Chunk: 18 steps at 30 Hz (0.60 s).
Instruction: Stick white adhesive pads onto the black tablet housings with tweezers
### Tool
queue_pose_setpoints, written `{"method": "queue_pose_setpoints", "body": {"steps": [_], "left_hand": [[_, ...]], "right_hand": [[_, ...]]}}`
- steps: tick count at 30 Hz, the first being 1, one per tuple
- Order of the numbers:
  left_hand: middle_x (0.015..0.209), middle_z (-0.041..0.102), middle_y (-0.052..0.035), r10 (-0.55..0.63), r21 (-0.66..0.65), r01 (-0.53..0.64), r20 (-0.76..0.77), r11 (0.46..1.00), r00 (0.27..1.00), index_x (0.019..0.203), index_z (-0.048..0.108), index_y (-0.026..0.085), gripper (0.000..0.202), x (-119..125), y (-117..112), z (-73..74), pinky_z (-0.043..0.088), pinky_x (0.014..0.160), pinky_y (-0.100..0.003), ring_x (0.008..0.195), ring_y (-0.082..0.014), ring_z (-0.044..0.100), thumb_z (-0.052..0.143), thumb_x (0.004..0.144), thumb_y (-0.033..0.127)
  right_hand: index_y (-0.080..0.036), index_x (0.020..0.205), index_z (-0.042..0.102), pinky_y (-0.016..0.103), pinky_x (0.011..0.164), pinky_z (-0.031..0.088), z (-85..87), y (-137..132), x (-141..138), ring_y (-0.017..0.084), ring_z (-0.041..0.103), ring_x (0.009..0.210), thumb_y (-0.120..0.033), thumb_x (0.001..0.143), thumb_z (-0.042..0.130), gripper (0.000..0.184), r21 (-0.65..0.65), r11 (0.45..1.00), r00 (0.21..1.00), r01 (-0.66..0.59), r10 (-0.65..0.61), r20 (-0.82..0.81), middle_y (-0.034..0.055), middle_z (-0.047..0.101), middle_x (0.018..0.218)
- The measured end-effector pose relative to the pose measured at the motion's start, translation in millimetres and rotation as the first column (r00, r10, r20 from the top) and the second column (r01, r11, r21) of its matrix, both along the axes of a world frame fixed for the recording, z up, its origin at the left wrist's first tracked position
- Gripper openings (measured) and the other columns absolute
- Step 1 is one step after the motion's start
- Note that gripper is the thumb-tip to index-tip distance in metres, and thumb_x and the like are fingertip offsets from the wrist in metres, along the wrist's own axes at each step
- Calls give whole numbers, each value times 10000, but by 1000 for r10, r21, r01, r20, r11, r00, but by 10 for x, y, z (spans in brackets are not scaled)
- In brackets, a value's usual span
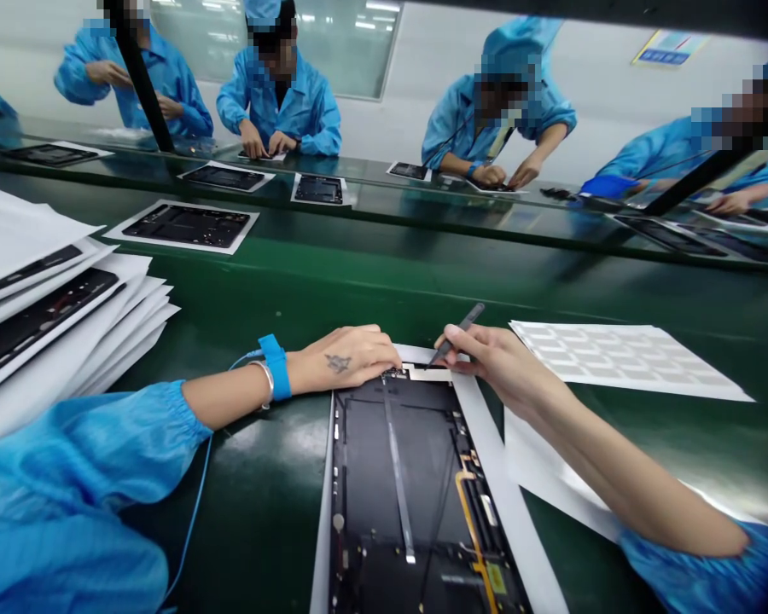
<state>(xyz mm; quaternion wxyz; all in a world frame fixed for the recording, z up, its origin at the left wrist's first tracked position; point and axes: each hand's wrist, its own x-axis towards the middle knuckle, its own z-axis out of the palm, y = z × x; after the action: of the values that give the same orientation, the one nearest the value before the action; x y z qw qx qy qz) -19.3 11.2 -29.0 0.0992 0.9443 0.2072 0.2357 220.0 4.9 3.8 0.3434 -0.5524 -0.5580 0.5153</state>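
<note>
Here we are at six o'clock in the view: an open device housing (364, 452) lies on a white sheet (483, 426), its end nearest us cut off by the frame. The left hand (352, 356) rests over its top edge, fingers bent down; I can't tell whether they pinch anything. The right hand (486, 354) comes in from one o'clock, gripping dark tweezers (462, 331), tip down by a pale strip (430, 374) at the housing's twelve.

Inside that shallow shell, a silver ribbon (395, 473) runs lengthwise, an orange cable (462, 486) bends down at four o'clock, and beside its lower end sits a small yellow-green label (496, 579), its print too small to read.

Over to nine o'clock, a paper stack (26, 222) with dark panels between its sheets! At ten, another dark panel (189, 226) lies on its own white sheet, all on the green table (294, 294). Three o'clock brings a sheet (627, 362) patterned with pale blocks. Co-workers in blue bend over their work from ten round to two, where a wall sign (669, 49) appears to carry writing, illegible from here.
</note>
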Motion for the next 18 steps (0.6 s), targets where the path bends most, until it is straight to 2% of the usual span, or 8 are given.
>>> {"method": "queue_pose_setpoints", "body": {"steps": [5,12,18], "left_hand": [[1012,708,-53,15,-5,-16,-25,1000,1000,1032,674,165,263,0,-8,10,469,823,-283,886,-173,574,415,1024,210],[1001,708,-54,20,4,-20,-24,1000,1000,1031,674,161,268,5,-2,0,472,820,-282,884,-173,573,410,1025,209],[1017,709,-57,15,13,-14,-25,1000,1000,1018,671,161,258,3,-11,11,467,812,-284,873,-173,573,417,1024,210]], "right_hand": [[-194,492,572,347,767,502,-10,17,5,197,570,749,-736,552,767,579,-12,1000,1000,-11,11,0,65,607,712],[-186,507,587,328,760,487,-28,31,23,174,568,718,-716,567,774,565,-27,1000,1000,-10,10,1,54,613,712],[-191,519,580,334,765,501,-32,31,26,194,585,744,-722,596,757,564,-16,1000,1000,-19,19,14,62,617,708]]}}
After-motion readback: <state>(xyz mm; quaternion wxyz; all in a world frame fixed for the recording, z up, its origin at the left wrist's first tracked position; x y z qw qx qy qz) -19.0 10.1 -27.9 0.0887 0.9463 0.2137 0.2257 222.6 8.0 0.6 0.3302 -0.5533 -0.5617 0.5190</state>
